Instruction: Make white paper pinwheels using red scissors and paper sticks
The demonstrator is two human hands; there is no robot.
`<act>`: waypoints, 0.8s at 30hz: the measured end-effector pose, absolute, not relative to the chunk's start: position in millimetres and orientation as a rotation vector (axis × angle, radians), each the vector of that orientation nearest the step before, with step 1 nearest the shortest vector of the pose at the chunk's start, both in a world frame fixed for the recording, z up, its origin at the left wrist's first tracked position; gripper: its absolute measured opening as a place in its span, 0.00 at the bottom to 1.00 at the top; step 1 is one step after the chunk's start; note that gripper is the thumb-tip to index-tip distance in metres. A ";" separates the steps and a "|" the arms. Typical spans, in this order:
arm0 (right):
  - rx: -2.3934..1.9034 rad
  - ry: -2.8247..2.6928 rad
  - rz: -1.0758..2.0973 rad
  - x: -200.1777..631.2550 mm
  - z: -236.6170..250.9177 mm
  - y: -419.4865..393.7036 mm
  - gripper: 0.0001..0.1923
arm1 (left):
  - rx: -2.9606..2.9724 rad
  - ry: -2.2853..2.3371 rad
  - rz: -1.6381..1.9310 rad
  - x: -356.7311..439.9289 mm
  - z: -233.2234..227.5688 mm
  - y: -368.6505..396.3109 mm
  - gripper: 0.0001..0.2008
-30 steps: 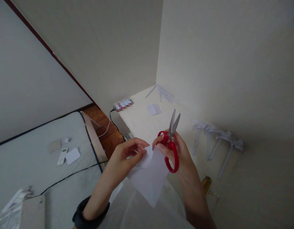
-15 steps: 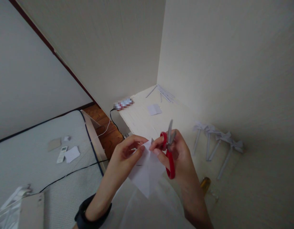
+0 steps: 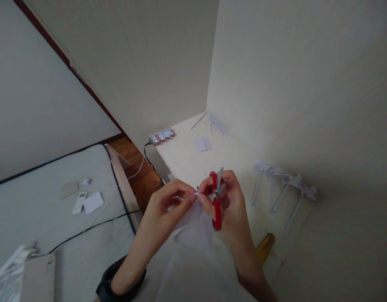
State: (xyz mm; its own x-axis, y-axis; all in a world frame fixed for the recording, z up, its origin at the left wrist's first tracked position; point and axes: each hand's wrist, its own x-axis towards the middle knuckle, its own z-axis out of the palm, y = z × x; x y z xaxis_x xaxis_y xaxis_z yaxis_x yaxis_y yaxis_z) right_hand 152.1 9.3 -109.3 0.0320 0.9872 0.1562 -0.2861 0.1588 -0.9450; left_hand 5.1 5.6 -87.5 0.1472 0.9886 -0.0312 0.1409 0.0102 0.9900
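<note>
Left hand (image 3: 168,205) pinches white paper sheet (image 3: 193,230) | right hand (image 3: 227,201) grips red-handled scissors (image 3: 216,201) — your fingertips touch the paper's corner — a snip could nick them.

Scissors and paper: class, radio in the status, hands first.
Right hand grips red scissors, blades up. Left hand pinches white paper at its top edge. Both hands meet; nothing between them.

Red handles noted on scissors (image 3: 216,205); paper (image 3: 193,230) white; wristband (image 3: 118,285) black; bottle (image 3: 265,248) amber; worktop (image 3: 187,155) cream.
</note>
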 end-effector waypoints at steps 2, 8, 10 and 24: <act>-0.870 -1.063 1.214 152.1 -108.9 7.5 0.19 | 1.374 1.211 1.013 5.8 -85.9 4.8 0.05; -0.803 -1.148 1.187 154.6 -106.4 5.4 0.20 | 1.367 1.196 1.043 7.7 -81.4 0.6 0.05; -0.747 -1.194 1.173 155.7 -105.1 6.0 0.19 | 1.348 1.191 1.050 7.8 -79.4 -0.8 0.05; -0.613 -1.254 1.202 162.1 -111.5 8.1 0.24 | 1.154 1.129 1.021 8.5 -77.4 -3.9 0.05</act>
